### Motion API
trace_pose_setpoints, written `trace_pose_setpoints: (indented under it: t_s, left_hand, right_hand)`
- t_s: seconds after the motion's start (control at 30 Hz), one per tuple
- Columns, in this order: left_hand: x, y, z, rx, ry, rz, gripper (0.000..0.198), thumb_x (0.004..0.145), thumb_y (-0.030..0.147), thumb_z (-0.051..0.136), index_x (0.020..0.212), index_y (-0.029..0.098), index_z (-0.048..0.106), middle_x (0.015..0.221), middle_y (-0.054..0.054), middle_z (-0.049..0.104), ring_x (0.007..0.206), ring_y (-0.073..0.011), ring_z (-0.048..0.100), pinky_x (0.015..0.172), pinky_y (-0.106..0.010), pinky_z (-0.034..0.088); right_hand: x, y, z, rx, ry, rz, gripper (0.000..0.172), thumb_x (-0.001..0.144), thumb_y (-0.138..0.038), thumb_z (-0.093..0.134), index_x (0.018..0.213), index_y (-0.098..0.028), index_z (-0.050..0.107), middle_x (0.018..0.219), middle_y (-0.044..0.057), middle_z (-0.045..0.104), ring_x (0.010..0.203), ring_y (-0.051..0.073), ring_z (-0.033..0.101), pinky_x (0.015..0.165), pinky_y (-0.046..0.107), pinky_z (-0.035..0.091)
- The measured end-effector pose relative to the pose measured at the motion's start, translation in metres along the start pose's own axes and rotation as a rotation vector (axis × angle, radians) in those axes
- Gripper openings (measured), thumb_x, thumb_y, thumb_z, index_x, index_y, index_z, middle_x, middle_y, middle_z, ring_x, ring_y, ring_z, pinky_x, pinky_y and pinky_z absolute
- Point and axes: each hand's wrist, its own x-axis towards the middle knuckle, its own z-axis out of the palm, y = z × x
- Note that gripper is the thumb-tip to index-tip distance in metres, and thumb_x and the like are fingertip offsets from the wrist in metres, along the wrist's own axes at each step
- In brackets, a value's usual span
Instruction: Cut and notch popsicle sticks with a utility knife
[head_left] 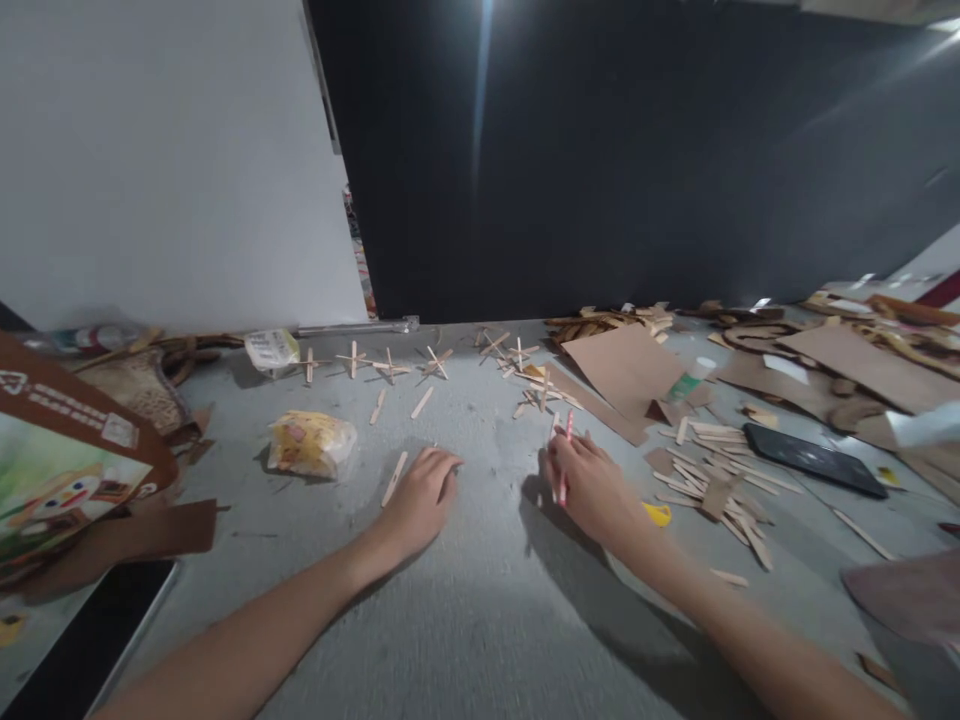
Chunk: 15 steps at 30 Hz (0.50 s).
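Pinching a pink pen-like stick: right hand, fingers clamped on it, left of piled craft sticks. Left hand beside lone wooden stick; fingers curled, grip can't be told.

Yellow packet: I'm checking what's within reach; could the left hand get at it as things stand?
Probably yes: the left hand is near the yellow packet, with only a flat-lying wooden stick between them.

Stick pile right of hands, packet left.
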Motion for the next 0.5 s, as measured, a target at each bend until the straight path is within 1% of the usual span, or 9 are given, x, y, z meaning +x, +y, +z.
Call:
trace_pose_setpoints:
  t_s: [0.07, 0.1, 0.13, 0.2, 0.27, 0.37, 0.4, 0.47, 0.5]
  left_hand:
    - [0.0, -0.001, 0.001, 0.003, 0.004, -0.004, 0.028, 0.101, 0.011, 0.045, 0.115, 0.021, 0.067, 0.114, -0.01, 0.071, 0.117, -0.0245, 0.065, 0.104, -0.044, 0.054]
    - [0.0, -0.002, 0.001, 0.003, 0.004, -0.005, 0.028, 0.1, 0.011, 0.045, 0.116, 0.021, 0.067, 0.114, -0.01, 0.071, 0.117, -0.0243, 0.065, 0.104, -0.044, 0.054]
    - [0.0, -0.002, 0.002, 0.002, 0.003, -0.006, 0.028, 0.1, 0.01, 0.045, 0.116, 0.02, 0.067, 0.115, -0.01, 0.07, 0.117, -0.0244, 0.065, 0.104, -0.044, 0.054]
    - [0.001, -0.003, 0.003, 0.002, 0.003, -0.006, 0.028, 0.099, 0.009, 0.045, 0.116, 0.02, 0.066, 0.116, -0.011, 0.07, 0.117, -0.0245, 0.066, 0.104, -0.044, 0.053]
    - [0.001, -0.005, 0.005, 0.009, 0.008, -0.002, 0.029, 0.099, 0.009, 0.045, 0.115, 0.02, 0.066, 0.115, -0.01, 0.07, 0.117, -0.0242, 0.065, 0.104, -0.045, 0.053]
    - [0.002, -0.007, 0.006, 0.014, 0.016, 0.011, 0.028, 0.098, 0.009, 0.046, 0.114, 0.021, 0.066, 0.113, -0.009, 0.069, 0.116, -0.0241, 0.065, 0.103, -0.044, 0.053]
    - [0.003, -0.007, 0.007, 0.008, 0.019, 0.017, 0.028, 0.098, 0.009, 0.046, 0.113, 0.02, 0.067, 0.111, -0.009, 0.069, 0.115, -0.0244, 0.065, 0.102, -0.044, 0.053]
    - [0.003, -0.009, 0.007, -0.012, 0.025, 0.027, 0.027, 0.097, 0.009, 0.047, 0.11, 0.02, 0.067, 0.108, -0.009, 0.069, 0.112, -0.0248, 0.065, 0.099, -0.043, 0.054]
    - [0.003, -0.009, 0.007, -0.023, 0.028, 0.03, 0.027, 0.097, 0.008, 0.047, 0.109, 0.02, 0.067, 0.106, -0.009, 0.069, 0.111, -0.0248, 0.065, 0.098, -0.042, 0.054]
  right_hand:
    - [-0.016, 0.02, -0.022, 0.039, -0.053, 0.092, 0.013, 0.101, -0.02, 0.05, 0.102, -0.022, 0.063, 0.091, 0.012, 0.071, 0.075, 0.026, 0.063, 0.071, 0.037, 0.048]
    - [-0.026, 0.034, -0.033, 0.032, -0.061, 0.145, 0.014, 0.101, -0.019, 0.05, 0.104, -0.022, 0.063, 0.091, 0.011, 0.071, 0.073, 0.025, 0.063, 0.069, 0.036, 0.046]
    - [-0.037, 0.049, -0.043, -0.001, -0.063, 0.178, 0.013, 0.099, -0.017, 0.051, 0.1, -0.022, 0.064, 0.088, 0.011, 0.07, 0.075, 0.026, 0.063, 0.07, 0.037, 0.046]
    - [-0.058, 0.081, -0.061, -0.146, 0.0, 0.291, 0.011, 0.097, -0.017, 0.057, 0.092, -0.023, 0.064, 0.092, 0.017, 0.069, 0.085, 0.03, 0.064, 0.074, 0.04, 0.046]
    - [-0.074, 0.113, -0.073, -0.228, -0.005, 0.351, 0.013, 0.098, -0.016, 0.058, 0.092, -0.022, 0.067, 0.096, 0.022, 0.068, 0.092, 0.032, 0.065, 0.079, 0.043, 0.047]
    - [-0.086, 0.146, -0.079, -0.091, -0.143, 0.291, 0.021, 0.089, -0.004, 0.062, 0.098, -0.02, 0.073, 0.101, 0.023, 0.07, 0.094, 0.03, 0.069, 0.083, 0.042, 0.049]
    - [-0.087, 0.153, -0.078, -0.053, -0.192, 0.254, 0.019, 0.09, -0.006, 0.064, 0.098, -0.019, 0.074, 0.101, 0.024, 0.071, 0.093, 0.029, 0.069, 0.083, 0.042, 0.05]
    - [-0.087, 0.161, -0.07, -0.025, -0.203, 0.192, 0.008, 0.093, -0.017, 0.067, 0.094, -0.019, 0.075, 0.1, 0.022, 0.072, 0.095, 0.03, 0.07, 0.087, 0.042, 0.05]
    - [-0.086, 0.163, -0.065, -0.025, -0.202, 0.169, 0.008, 0.094, -0.021, 0.066, 0.093, -0.02, 0.074, 0.098, 0.02, 0.073, 0.094, 0.03, 0.07, 0.087, 0.042, 0.051]
